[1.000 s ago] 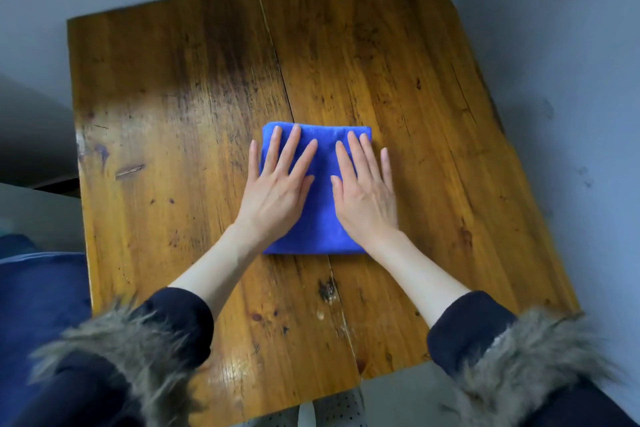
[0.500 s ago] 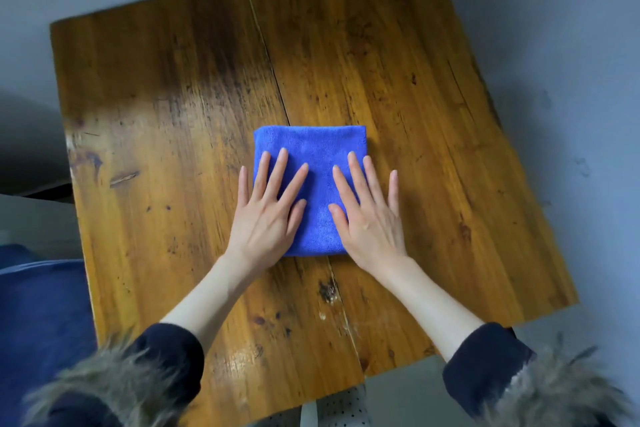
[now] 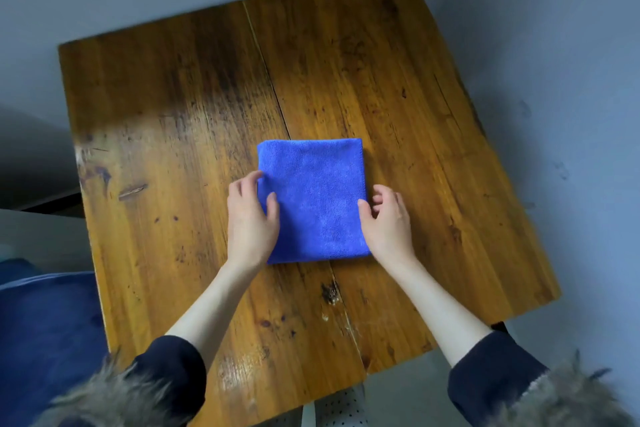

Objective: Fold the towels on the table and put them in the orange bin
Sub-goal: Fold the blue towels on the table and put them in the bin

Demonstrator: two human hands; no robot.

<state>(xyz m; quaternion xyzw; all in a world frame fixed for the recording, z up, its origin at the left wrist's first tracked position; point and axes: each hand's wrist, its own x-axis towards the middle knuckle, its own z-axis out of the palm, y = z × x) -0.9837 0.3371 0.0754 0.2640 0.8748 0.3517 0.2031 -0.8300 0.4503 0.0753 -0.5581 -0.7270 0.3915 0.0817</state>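
Observation:
A blue towel (image 3: pixel 313 198), folded into a neat square, lies flat in the middle of the wooden table (image 3: pixel 166 121). My left hand (image 3: pixel 251 218) is at the towel's left edge, thumb on top and fingers curled at the edge, pinching it. My right hand (image 3: pixel 389 220) is at the right edge in the same way, thumb on the cloth and fingers curled beside it. The orange bin is not in view.
The table's near edge runs just above my dark, fur-trimmed sleeves. A dark blue surface (image 3: pixel 45 340) sits at the lower left beside the table. Grey floor surrounds the far and right sides. A white perforated part (image 3: pixel 341 407) shows under the near edge.
Both hands lay flat on the towel, then slid back toward me. They have now moved apart to its left and right edges and curled round them.

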